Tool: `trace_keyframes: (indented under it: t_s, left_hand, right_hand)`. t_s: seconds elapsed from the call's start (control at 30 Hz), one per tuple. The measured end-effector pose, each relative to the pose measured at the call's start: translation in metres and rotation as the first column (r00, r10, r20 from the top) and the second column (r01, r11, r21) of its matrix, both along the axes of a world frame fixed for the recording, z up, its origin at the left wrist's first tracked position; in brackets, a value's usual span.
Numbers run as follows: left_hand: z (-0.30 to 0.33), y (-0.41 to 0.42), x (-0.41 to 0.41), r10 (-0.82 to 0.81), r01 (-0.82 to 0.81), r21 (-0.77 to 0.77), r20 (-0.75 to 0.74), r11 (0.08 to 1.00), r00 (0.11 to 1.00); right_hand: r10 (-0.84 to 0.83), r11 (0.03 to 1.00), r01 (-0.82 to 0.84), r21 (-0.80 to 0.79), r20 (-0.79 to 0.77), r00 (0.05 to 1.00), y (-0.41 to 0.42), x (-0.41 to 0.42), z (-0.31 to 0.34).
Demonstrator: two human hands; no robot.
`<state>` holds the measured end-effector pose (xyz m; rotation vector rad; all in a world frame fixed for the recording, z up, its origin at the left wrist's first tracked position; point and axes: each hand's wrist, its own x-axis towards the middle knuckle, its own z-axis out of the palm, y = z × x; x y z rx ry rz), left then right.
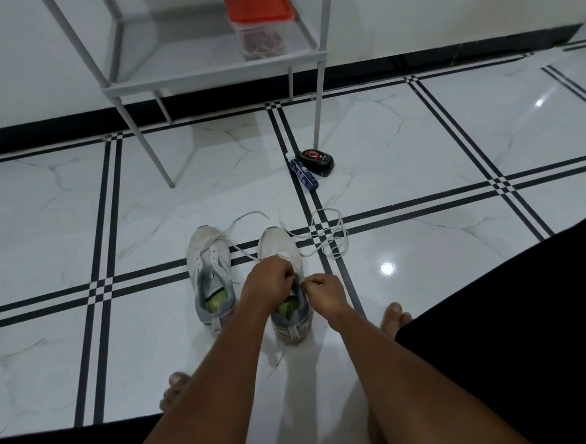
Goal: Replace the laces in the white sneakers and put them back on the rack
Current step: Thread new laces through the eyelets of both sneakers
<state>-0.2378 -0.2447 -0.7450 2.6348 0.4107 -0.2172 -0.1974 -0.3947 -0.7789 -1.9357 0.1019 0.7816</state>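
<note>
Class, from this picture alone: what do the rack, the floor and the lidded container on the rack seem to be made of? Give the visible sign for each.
Rack: probably painted metal; thin straight grey legs, matt finish.
Floor: glazed tile, marble-look; glossy light reflections, grey veins, black border stripes.
Container: likely plastic; clear walls showing contents, opaque red lid.

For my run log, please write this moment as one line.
step: lacing | left hand: pinches lace at right sneaker | right hand: pinches lace | left sneaker: floor, partly laced | rack: no sneakers
</note>
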Motion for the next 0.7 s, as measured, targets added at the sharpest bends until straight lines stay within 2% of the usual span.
trace_keyframes:
  t_s: [0.17, 0.3, 0.4, 0.53, 0.6, 0.7]
  left_hand:
    - [-0.005, -0.002, 0.005, -0.022, 0.024, 0.046, -0.041, 0.999, 0.999]
    - [-0.005, -0.007, 0.010, 0.020, -0.019, 0.004, -0.104, 1.000, 0.994]
    - [-0.002, -0.010, 0.007, 0.045, -0.041, 0.051, -0.078, 0.998, 0.996]
    - [-0.007, -0.017, -0.001, 0.174, -0.175, 0.050, 0.015, 0.983, 0.985]
    - [-0.006, -0.019, -0.003, 0.183, -0.186, 0.050, 0.055, 0.981, 0.982]
    - [-0.004, -0.019, -0.013, 0.187, -0.197, 0.109, 0.097, 0.974, 0.978]
  right_hand:
    - [0.004, 1.000, -0.004, -0.007, -0.014, 1.000, -0.001, 0.002, -0.001]
    - [0.034, 0.999, -0.034, -0.010, 0.009, 0.999, -0.003, 0.004, 0.001]
    - [0.066, 0.997, -0.065, -0.032, 0.037, 0.997, -0.004, 0.006, 0.001]
    - [0.182, 0.980, -0.170, -0.106, 0.118, 0.976, -0.001, 0.012, 0.006]
    - [0.176, 0.980, -0.170, -0.100, 0.058, 0.983, 0.002, 0.016, 0.011]
    - [0.044, 0.999, -0.046, -0.011, -0.107, 0.993, 0.011, 0.019, 0.015]
